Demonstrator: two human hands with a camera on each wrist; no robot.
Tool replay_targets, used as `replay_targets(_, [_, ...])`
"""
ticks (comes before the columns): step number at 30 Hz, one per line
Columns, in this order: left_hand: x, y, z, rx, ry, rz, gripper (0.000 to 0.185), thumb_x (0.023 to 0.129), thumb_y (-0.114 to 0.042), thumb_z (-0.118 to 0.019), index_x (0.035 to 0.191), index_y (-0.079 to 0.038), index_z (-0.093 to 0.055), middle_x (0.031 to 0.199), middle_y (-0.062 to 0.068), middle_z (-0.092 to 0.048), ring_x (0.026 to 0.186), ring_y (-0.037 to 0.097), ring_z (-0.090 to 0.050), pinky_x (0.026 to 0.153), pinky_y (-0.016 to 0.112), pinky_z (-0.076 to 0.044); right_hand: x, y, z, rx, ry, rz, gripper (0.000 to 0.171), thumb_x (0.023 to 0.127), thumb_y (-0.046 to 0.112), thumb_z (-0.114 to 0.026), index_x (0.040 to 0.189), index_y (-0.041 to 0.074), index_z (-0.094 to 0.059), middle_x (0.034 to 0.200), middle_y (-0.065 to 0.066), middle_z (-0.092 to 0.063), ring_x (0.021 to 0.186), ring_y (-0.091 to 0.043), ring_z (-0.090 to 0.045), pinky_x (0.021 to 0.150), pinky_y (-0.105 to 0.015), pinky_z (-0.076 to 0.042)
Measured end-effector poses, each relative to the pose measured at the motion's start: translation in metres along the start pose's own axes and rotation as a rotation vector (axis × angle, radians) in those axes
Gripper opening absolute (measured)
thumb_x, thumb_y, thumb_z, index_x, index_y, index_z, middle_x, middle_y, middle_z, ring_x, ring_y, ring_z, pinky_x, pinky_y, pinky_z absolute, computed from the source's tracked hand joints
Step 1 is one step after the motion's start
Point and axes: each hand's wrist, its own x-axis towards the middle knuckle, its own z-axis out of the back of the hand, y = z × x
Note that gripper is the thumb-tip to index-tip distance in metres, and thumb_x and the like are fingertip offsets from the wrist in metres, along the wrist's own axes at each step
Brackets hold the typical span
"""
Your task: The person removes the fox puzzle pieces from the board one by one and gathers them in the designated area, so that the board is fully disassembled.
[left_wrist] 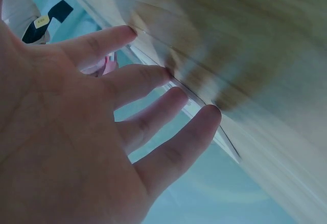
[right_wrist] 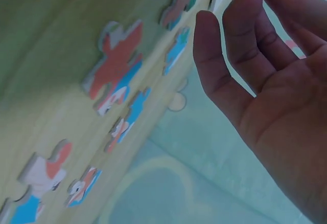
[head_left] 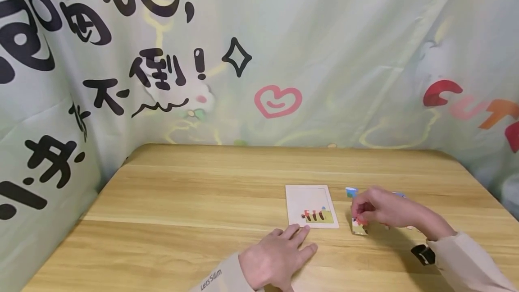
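Note:
A white puzzle board (head_left: 304, 197) lies on the table, with several joined pieces (head_left: 319, 216) along its lower right part. My left hand (head_left: 279, 253) rests with spread, straight fingers at the board's near edge; in the left wrist view the fingertips (left_wrist: 209, 116) lie along that edge. Right of the board, my right hand (head_left: 385, 206) pinches a puzzle piece (head_left: 358, 227) with red and yellow-green on it, tilted up. Only a sliver of that piece shows in the right wrist view, past the curled fingers (right_wrist: 242, 35).
Loose puzzle pieces lie around the right hand: a blue one (head_left: 351, 192) behind it, and a large red one (right_wrist: 116, 63) and a white and blue one (right_wrist: 43, 175) in the right wrist view. A printed curtain (head_left: 324, 57) hangs behind the wooden table (head_left: 182, 202).

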Motion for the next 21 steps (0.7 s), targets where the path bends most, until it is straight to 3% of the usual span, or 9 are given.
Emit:
replay_targets(4, [0.002,0.001,0.001,-0.023,0.016,-0.015,0.105,0.069,-0.08,-0.071,0.157,-0.035,-0.035,0.165,-0.001,-0.024,0.147,0.015,-0.027,0.107,0.029,-0.04,-0.004,-0.002,-0.003,-0.035,-0.003,0.007,0.024,0.089,-0.013,-0.064,0.085,0.011,-0.066,0.073,0.012,-0.059,0.064,0.004,-0.044,0.049,-0.021,-0.038])
replay_targets(12, [0.002,0.002,0.001,-0.047,0.023,-0.029,0.103,0.071,-0.079,-0.07,0.157,-0.034,-0.035,0.165,-0.001,-0.024,0.148,0.015,-0.026,0.107,0.029,-0.04,-0.007,-0.006,-0.01,-0.092,-0.006,0.075,0.029,0.086,-0.014,-0.067,0.081,0.014,-0.062,0.068,0.011,-0.056,0.061,0.007,-0.038,0.048,-0.017,-0.035])
replay_targets(18, [0.002,0.001,0.002,-0.012,0.012,-0.025,0.103,0.071,-0.08,-0.069,0.156,-0.034,-0.035,0.165,-0.001,-0.025,0.147,0.015,-0.027,0.107,0.029,-0.04,-0.009,-0.007,-0.011,-0.127,0.012,0.046,0.027,0.086,-0.013,-0.068,0.082,0.013,-0.064,0.068,0.011,-0.059,0.061,0.006,-0.043,0.048,-0.02,-0.039])
replay_targets(21, [0.002,0.001,0.001,-0.017,0.016,-0.026,0.103,0.071,-0.08,-0.069,0.156,-0.034,-0.035,0.165,-0.001,-0.024,0.147,0.015,-0.026,0.107,0.029,-0.04,-0.007,-0.005,-0.006,-0.14,0.014,-0.019,0.023,0.087,-0.01,-0.069,0.084,0.012,-0.065,0.069,0.014,-0.056,0.06,0.005,-0.044,0.048,-0.02,-0.041])
